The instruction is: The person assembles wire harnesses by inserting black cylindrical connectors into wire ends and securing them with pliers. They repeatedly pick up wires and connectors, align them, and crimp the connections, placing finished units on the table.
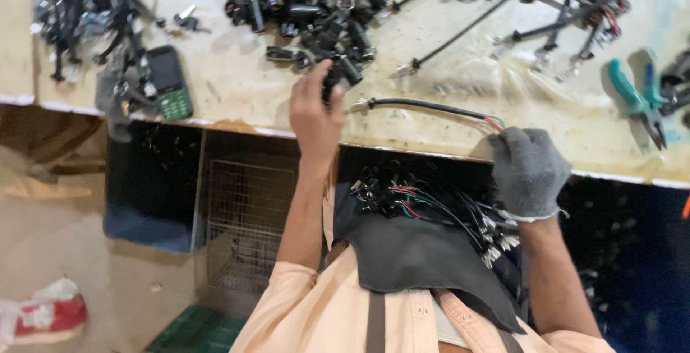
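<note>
My left hand (315, 112) is bare and closed on a small black connector piece (336, 76) at the edge of a heap of similar black parts (309, 1). My right hand (528, 172) wears a grey glove and grips one end of a black cable (424, 106), where red and green wires show. The cable's other end, with bare metal tips, points toward my left hand, a short gap from it. A bundle of finished cables (431, 205) lies on the dark apron (410, 259) over my lap.
The workbench (237, 72) holds a green-keyed mobile phone (169, 80), teal-handled pliers (638, 100) at the right, and more black cables (560, 8) at the back right. Another tangle of parts (79, 15) sits back left. A wire basket (244, 216) stands under the bench.
</note>
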Motion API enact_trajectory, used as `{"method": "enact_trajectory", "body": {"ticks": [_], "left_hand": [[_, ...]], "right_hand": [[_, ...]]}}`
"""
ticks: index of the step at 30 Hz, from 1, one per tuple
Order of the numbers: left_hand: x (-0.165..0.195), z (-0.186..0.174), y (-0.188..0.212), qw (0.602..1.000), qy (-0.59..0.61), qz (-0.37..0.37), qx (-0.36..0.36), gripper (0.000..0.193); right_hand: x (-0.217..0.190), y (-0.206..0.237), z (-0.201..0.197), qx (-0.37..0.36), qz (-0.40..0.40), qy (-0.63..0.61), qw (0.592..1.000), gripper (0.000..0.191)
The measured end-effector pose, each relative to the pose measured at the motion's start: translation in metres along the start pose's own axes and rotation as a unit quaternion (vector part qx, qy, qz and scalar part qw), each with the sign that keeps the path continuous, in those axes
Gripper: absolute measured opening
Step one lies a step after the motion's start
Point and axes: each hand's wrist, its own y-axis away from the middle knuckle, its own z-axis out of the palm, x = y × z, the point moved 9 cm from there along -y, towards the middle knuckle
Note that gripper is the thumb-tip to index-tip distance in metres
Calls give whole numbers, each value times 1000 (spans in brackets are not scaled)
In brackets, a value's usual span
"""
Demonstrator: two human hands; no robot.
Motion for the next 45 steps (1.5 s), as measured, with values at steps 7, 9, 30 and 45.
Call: {"method": "enact_trajectory", "body": {"ticks": [7, 9, 30, 45], "left_hand": [[20, 26, 39, 703, 643, -281, -117, 40], [51, 35, 57, 717, 598, -281, -221, 40], [121, 56, 103, 781, 466, -86, -406, 31], [136, 35, 96, 932, 261, 65, -244, 45]], "right_hand": [[5, 6, 12, -107, 48, -28, 993, 11], [11, 7, 27, -159, 54, -22, 986, 18], [-72, 12, 35, -304, -168, -137, 928, 13], [-28, 28, 18, -135, 203, -320, 916, 17]]}}
